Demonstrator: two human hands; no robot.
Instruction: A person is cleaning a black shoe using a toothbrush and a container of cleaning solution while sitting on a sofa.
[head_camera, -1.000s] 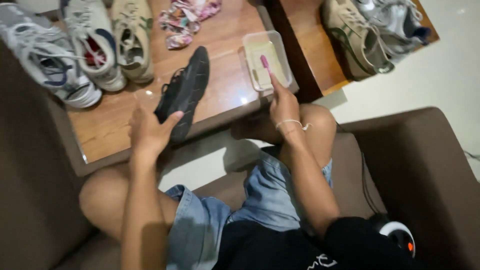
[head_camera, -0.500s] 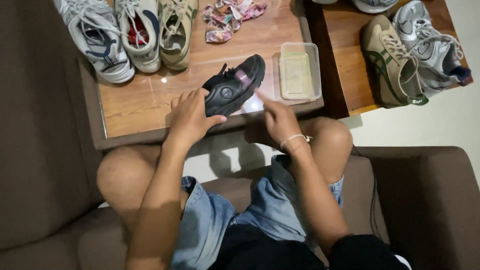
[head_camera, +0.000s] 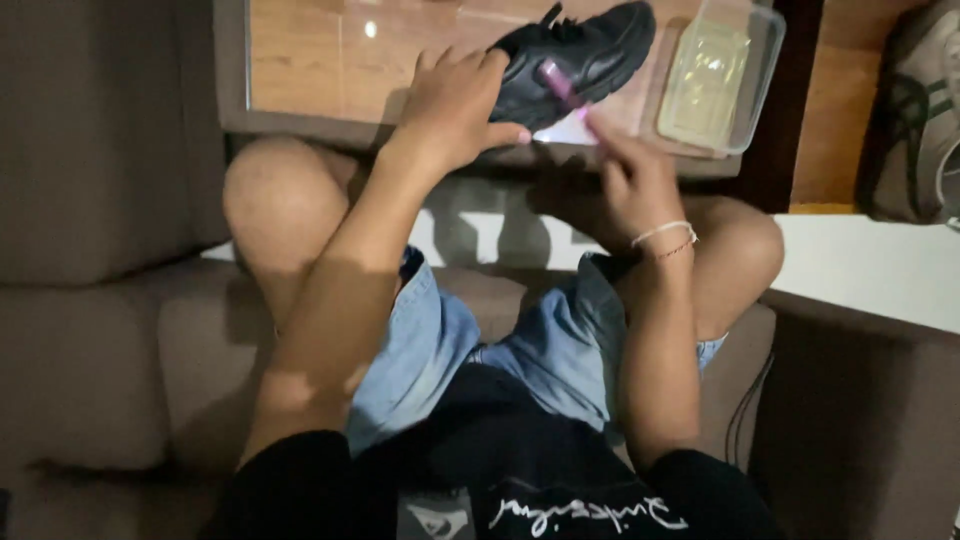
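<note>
Black lace-up leather shoe (head_camera: 580, 55), upper centre of frame, now gripped at the heel by left hand (head_camera: 452, 105); right hand (head_camera: 630, 180) pinching pink-headed brush (head_camera: 562, 85), moved from clear plastic tub (head_camera: 720, 75) onto its side.

There is one black shoe (head_camera: 575, 55). There is one small brush with a pink head (head_camera: 558, 82). There is one clear plastic box (head_camera: 765, 60). There is one tan shoe with dark stripes (head_camera: 915, 115) at the right edge, and only part of it shows. There are two wooden tables: one table (head_camera: 320, 55) with the black shoe on it, and one table (head_camera: 830, 120) beside it. There are two hands, one left hand (head_camera: 450, 105) and one right hand (head_camera: 630, 180). There are two bare knees. There is one thin bracelet (head_camera: 665, 235).
</note>
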